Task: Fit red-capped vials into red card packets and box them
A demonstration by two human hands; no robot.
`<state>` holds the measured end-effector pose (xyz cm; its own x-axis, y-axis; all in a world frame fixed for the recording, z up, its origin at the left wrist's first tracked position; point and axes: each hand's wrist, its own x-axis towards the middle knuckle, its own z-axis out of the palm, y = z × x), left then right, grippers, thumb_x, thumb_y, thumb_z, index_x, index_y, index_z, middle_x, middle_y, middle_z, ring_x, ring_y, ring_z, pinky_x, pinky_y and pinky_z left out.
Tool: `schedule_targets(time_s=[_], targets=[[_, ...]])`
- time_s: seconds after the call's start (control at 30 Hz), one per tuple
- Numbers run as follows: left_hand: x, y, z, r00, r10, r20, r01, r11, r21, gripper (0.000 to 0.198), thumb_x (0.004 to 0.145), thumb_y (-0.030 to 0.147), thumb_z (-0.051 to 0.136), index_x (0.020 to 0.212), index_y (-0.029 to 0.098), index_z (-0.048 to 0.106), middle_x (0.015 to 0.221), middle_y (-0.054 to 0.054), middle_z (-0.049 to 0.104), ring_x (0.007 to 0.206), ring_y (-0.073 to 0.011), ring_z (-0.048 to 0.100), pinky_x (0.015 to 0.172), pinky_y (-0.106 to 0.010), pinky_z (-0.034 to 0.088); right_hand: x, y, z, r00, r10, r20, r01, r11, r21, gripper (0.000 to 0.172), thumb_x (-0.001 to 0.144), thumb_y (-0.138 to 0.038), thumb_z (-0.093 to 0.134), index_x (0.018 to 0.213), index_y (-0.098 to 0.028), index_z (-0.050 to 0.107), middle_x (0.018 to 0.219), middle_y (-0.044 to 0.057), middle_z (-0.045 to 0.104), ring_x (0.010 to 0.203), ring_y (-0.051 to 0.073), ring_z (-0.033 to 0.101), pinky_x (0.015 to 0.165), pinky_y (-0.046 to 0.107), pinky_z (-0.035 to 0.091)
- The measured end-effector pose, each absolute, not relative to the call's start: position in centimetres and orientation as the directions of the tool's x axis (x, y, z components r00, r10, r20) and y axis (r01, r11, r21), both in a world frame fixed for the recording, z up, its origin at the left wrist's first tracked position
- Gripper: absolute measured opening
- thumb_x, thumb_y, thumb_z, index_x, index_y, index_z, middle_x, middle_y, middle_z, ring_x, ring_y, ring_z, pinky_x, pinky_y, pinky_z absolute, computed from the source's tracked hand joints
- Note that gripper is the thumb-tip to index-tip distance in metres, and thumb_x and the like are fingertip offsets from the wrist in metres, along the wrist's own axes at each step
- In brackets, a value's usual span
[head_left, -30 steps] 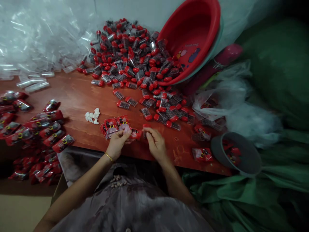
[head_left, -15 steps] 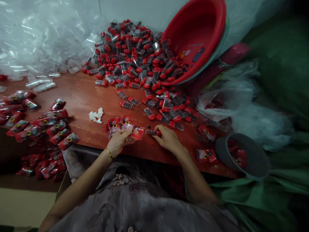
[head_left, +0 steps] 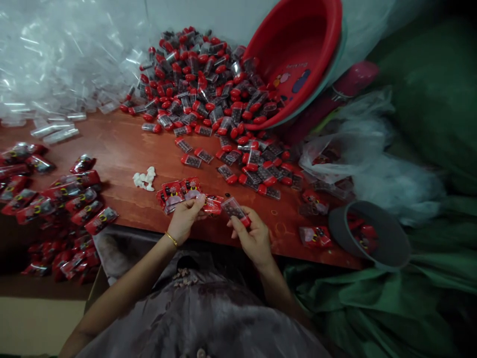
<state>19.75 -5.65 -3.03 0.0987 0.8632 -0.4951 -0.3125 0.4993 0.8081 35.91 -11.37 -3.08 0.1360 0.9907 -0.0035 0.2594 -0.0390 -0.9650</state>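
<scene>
My left hand point(head_left: 189, 215) is closed, pinching a red printed packet point(head_left: 212, 204) near the table's front edge. Close beside it, my right hand point(head_left: 254, 233) grips a small clear box with a red cap point(head_left: 235, 211); dark round pieces show through its wall. The box's clear end points at the packet, and I cannot tell whether they touch. Under and behind my left hand lie several flat red packets point(head_left: 176, 193). A large heap of similar red-capped boxes point(head_left: 201, 89) covers the back of the table.
A red basin point(head_left: 301, 49) leans on the heap. Clear empty cases point(head_left: 67, 69) pile up at the back left. Filled red packets point(head_left: 63, 196) lie left, some below the edge. White lumps point(head_left: 144, 179) sit mid-table; a grey bowl point(head_left: 391, 243) stands right, near plastic bags point(head_left: 391, 184).
My right hand has turned the red-capped box, so its broad face now shows, and its wrist has swung lower and left. My left hand keeps hold of the packet. The view has shifted slightly.
</scene>
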Motion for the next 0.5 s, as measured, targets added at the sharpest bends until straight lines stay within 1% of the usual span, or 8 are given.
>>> schedule_targets(time_s=[0.07, 0.17, 0.23, 0.3, 0.4, 0.47, 0.5], targets=[[19.6, -5.6, -3.4, 0.052, 0.903, -0.426, -0.267, 0.424, 0.866, 0.047, 0.053, 0.058, 0.074, 0.063, 0.014, 0.064, 0.055, 0.001, 0.06, 0.051, -0.0101, 0.055, 0.055, -0.024, 0.046, 35.9, -11.4, -3.2, 0.106, 0.994, -0.018, 0.282, -0.048, -0.958, 0.026, 0.083, -0.039, 0.055, 0.1, -0.02, 0.055, 0.066, -0.001, 0.066, 0.044, 0.009, 0.055, 0.045, 0.021, 0.046], [19.2, -5.5, -4.1, 0.003, 0.971, -0.238, -0.097, 0.238, 0.967, 0.039, 0.064, 0.051, 0.069, 0.056, 0.014, 0.061, 0.049, 0.004, 0.049, 0.048, -0.0078, 0.043, 0.05, -0.022, 0.035, 35.8, -11.2, -3.2, 0.043, 0.995, -0.094, 0.272, -0.102, -0.957, 0.025, 0.081, -0.039, 0.056, 0.096, -0.019, 0.056, 0.062, -0.002, 0.064, 0.041, 0.008, 0.052, 0.042, 0.02, 0.043], [18.9, -5.3, -4.3, -0.022, 0.994, -0.105, 0.052, 0.106, 0.993, 0.037, 0.069, 0.045, 0.066, 0.05, 0.015, 0.057, 0.047, 0.006, 0.041, 0.048, -0.0068, 0.035, 0.048, -0.022, 0.028, 35.9, -11.1, -3.0, 0.007, 0.986, -0.168, 0.24, -0.165, -0.957, 0.026, 0.079, -0.039, 0.058, 0.094, -0.018, 0.057, 0.06, -0.003, 0.063, 0.039, 0.007, 0.05, 0.041, 0.02, 0.041], [18.6, -5.3, -4.3, -0.046, 0.999, -0.006, 0.163, 0.013, 0.987, 0.038, 0.071, 0.04, 0.065, 0.046, 0.015, 0.052, 0.046, 0.006, 0.035, 0.048, -0.0065, 0.03, 0.048, -0.023, 0.024, 36.1, -10.9, -2.9, -0.035, 0.972, -0.234, 0.189, -0.223, -0.956, 0.027, 0.078, -0.041, 0.058, 0.092, -0.017, 0.057, 0.059, -0.003, 0.062, 0.037, 0.007, 0.048, 0.04, 0.019, 0.038], [18.7, -5.5, -4.0, -0.07, 0.996, 0.051, 0.222, -0.035, 0.974, 0.037, 0.072, 0.036, 0.064, 0.045, 0.015, 0.05, 0.046, 0.006, 0.033, 0.048, -0.0067, 0.028, 0.048, -0.023, 0.023, 36.4, -10.6, -2.7, -0.094, 0.953, -0.287, 0.102, -0.277, -0.955, 0.03, 0.078, -0.044, 0.057, 0.091, -0.017, 0.056, 0.059, -0.004, 0.061, 0.035, 0.006, 0.044, 0.037, 0.018, 0.033], [18.9, -5.6, -3.7, -0.077, 0.996, 0.043, 0.198, -0.027, 0.98, 0.033, 0.072, 0.034, 0.064, 0.047, 0.015, 0.053, 0.045, 0.006, 0.036, 0.048, -0.0073, 0.032, 0.048, -0.022, 0.025, 36.4, -10.5, -2.7, -0.119, 0.954, -0.274, 0.1, -0.263, -0.96, 0.029, 0.078, -0.044, 0.057, 0.09, -0.017, 0.057, 0.059, -0.004, 0.061, 0.036, 0.006, 0.044, 0.037, 0.018, 0.033], [19.0, -5.7, -3.5, -0.076, 0.997, 0.03, 0.18, -0.016, 0.984, 0.031, 0.072, 0.033, 0.063, 0.048, 0.016, 0.054, 0.045, 0.005, 0.039, 0.049, -0.0079, 0.034, 0.049, -0.022, 0.028, 36.4, -10.5, -2.7, -0.117, 0.96, -0.255, 0.124, -0.241, -0.963, 0.028, 0.078, -0.042, 0.058, 0.091, -0.017, 0.057, 0.059, -0.004, 0.061, 0.037, 0.006, 0.045, 0.039, 0.018, 0.034]])
